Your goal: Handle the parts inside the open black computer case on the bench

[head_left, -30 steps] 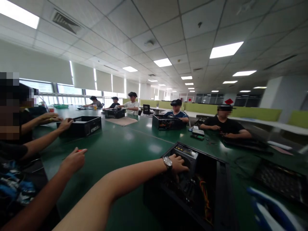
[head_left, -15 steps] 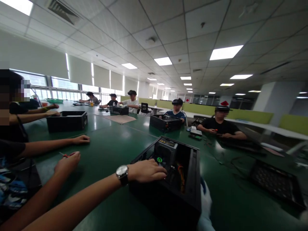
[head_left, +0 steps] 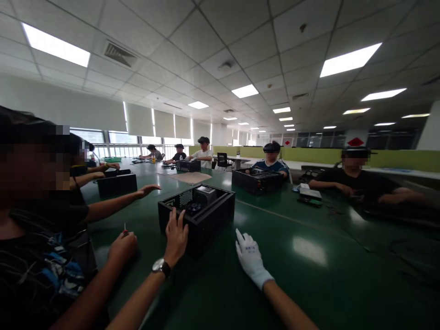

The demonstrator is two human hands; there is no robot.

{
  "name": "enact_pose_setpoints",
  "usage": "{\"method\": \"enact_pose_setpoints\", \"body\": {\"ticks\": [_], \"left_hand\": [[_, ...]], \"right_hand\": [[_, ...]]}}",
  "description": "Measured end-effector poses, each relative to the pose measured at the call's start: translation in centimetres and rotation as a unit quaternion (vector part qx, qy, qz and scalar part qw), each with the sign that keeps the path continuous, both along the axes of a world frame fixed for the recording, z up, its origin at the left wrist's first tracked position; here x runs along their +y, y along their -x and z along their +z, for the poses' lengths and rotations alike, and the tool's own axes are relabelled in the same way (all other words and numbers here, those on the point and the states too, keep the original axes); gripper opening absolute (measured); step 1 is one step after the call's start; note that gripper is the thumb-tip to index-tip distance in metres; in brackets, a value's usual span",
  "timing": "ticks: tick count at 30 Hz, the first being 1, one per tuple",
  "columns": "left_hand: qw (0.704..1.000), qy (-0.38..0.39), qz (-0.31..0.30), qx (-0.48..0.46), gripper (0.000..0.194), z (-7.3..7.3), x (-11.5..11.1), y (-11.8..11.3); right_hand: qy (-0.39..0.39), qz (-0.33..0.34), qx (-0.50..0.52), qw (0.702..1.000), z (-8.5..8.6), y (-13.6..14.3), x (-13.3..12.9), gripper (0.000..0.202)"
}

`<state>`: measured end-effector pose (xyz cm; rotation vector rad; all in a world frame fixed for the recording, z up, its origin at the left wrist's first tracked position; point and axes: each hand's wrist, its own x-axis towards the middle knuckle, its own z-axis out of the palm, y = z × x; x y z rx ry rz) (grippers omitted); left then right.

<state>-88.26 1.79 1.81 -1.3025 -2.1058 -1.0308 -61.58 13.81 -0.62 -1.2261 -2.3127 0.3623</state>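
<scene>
A black computer case point(head_left: 209, 224) with an open top stands on the green table point(head_left: 292, 279). Inside it a power supply box point(head_left: 207, 195) and a dark fan are visible. My left hand point(head_left: 177, 236), bare and with a wristwatch point(head_left: 161, 267) on the wrist, has its fingers raised and spread at the near left side of the case; whether they touch it is hard to tell. To the right of the case, my right hand point(head_left: 250, 256) in a white glove is over the table, fingers extended, holding nothing.
At the left a neighbour's hand point(head_left: 123, 247) grips a small red-handled tool, and the other hand point(head_left: 147, 190) reaches out near my case. Another case point(head_left: 117, 183) stands back left, one more point(head_left: 257, 181) across the table. Cables and small boxes point(head_left: 309, 193) lie right.
The case has moved away from me and to the left, and turned. My left hand has come out from over its inside. My gloved hand has left its right side. The neighbour's far hand has risen.
</scene>
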Motion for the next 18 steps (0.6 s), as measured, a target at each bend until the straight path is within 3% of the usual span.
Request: {"method": "enact_pose_setpoints", "body": {"ticks": [2,5,7,10,13,15,18], "left_hand": [[0.997,-0.060,-0.044,-0.009,0.061,-2.3,0.4,-3.8],[0.990,-0.103,-0.077,-0.063,0.069,-3.9,0.9,-8.1],[0.986,-0.110,-0.082,-0.093,0.071,-4.1,1.0,-9.5],[0.989,-0.100,-0.084,-0.069,0.072,-4.1,0.2,-9.7],[0.992,-0.108,-0.053,-0.035,0.073,-4.4,-1.7,-9.4],[0.990,-0.115,-0.078,0.018,0.076,-4.6,-3.0,-9.9],[0.953,-0.035,-0.254,0.162,0.075,-4.3,-3.6,-12.2]], "right_hand": [[-0.015,-0.003,-0.031,0.999,-1.2,-4.8,-0.6,0.056],[-0.049,-0.015,-0.057,0.997,-3.1,-11.5,-1.3,0.057],[-0.058,-0.036,-0.059,0.996,-4.6,-15.3,-1.8,0.056],[-0.066,-0.068,-0.037,0.995,-6.7,-20.0,-3.3,0.056],[-0.078,-0.040,-0.025,0.996,-7.9,-23.0,-6.1,0.052],[-0.080,0.007,-0.032,0.996,-8.1,-24.0,-8.4,0.051],[-0.100,0.084,-0.040,0.991,-7.5,-24.2,-11.7,0.054]]}}
